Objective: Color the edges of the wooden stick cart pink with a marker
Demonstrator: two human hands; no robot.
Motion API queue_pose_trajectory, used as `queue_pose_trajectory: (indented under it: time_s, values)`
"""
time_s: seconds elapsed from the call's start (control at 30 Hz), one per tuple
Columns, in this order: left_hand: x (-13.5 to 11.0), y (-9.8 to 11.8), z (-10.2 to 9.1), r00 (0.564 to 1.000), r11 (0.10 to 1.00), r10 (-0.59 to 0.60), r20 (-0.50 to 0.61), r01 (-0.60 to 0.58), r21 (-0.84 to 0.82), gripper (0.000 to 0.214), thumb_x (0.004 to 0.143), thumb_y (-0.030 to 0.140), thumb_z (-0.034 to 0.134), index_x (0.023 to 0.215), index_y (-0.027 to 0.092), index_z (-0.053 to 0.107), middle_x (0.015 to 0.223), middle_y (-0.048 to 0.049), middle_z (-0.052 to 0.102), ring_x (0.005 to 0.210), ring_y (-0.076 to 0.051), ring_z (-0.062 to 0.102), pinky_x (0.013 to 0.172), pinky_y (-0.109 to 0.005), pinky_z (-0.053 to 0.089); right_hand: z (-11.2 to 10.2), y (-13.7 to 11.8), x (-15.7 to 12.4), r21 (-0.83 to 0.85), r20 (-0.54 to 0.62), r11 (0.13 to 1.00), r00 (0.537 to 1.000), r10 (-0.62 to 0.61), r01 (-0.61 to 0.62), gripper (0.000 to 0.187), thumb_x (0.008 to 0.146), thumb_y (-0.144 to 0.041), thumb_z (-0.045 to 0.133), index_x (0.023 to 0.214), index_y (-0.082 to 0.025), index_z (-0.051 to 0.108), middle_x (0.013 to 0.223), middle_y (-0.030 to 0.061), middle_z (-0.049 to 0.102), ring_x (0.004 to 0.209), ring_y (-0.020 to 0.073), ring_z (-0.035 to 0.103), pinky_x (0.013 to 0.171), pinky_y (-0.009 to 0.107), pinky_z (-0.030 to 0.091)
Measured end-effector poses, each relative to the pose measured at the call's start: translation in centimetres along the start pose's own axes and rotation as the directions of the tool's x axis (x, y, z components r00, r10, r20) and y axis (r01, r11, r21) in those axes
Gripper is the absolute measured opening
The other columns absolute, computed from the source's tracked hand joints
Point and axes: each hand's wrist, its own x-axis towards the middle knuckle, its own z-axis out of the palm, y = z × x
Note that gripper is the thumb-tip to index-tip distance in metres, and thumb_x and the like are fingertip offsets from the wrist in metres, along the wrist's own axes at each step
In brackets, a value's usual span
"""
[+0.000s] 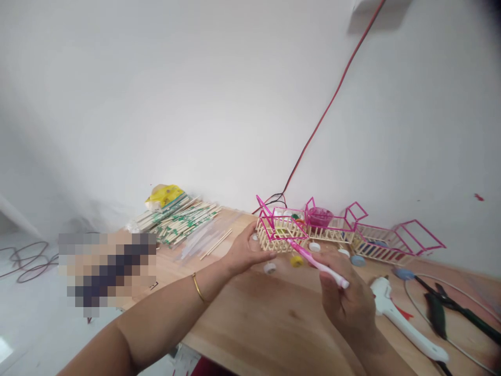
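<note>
My left hand (247,251) grips the left side of a small basket made of wooden sticks (278,244), its thumb along the near face. The basket's top rim and raised handle are painted pink, while its lower slats are bare wood. In my right hand (348,295) is a slim paintbrush (323,267) with a whitish-pink handle; its pink-stained tip meets or nearly meets the basket's near rim. Behind it and to the right stands a cup of pink paint (320,217). Two more stick baskets with pink rims follow, a middle one (336,235) and a right one (385,253).
A white glue gun (409,324) and dark-handled pliers (456,308) lie at the right, with a cable. Bundled chopsticks (188,222), clear glue sticks (198,243) and a yellow packet (166,196) are at the left. Small caps, one yellow (296,261), lie before the baskets.
</note>
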Motion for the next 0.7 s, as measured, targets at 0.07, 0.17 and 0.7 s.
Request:
queue_pose_trajectory:
  time_s: [0.07,0.17,0.7]
  values:
    - [-0.04,-0.02,-0.01,1.000,1.000,-0.003,0.000,0.003,0.018,0.083,0.064,0.040,0.088,0.136,0.020,0.051,0.140,-0.0113,0.061,0.132,-0.032,0.054,0.116,-0.048,0.038,-0.06,-0.06,0.03,0.006,0.003,1.000,1.000,0.002,-0.002,0.021,0.101,-0.030,0.043,0.109,-0.021,0.060,0.096,0.0072,0.070,0.092,0.0188,0.067,0.084,0.032,0.051]
    - [-0.10,-0.08,-0.01,1.000,0.998,-0.017,-0.016,0.018,0.057,0.087,0.062,0.041,0.089,0.137,0.020,0.051,0.141,-0.0125,0.059,0.133,-0.034,0.053,0.117,-0.050,0.036,0.04,-0.22,0.19,0.001,0.020,1.000,1.000,0.003,-0.003,0.022,0.101,-0.031,0.042,0.108,-0.021,0.060,0.095,0.0068,0.070,0.091,0.0186,0.068,0.083,0.032,0.051]
    - [-0.13,0.35,0.08,0.999,0.994,-0.030,-0.015,0.032,0.102,0.085,0.061,0.041,0.089,0.135,0.021,0.052,0.138,-0.0113,0.061,0.131,-0.035,0.053,0.116,-0.050,0.036,-0.56,-0.10,0.18,-0.001,0.020,0.994,0.994,0.107,-0.107,0.029,0.101,-0.035,0.041,0.109,-0.022,0.066,0.092,0.0063,0.073,0.084,0.0185,0.069,0.074,0.030,0.053]
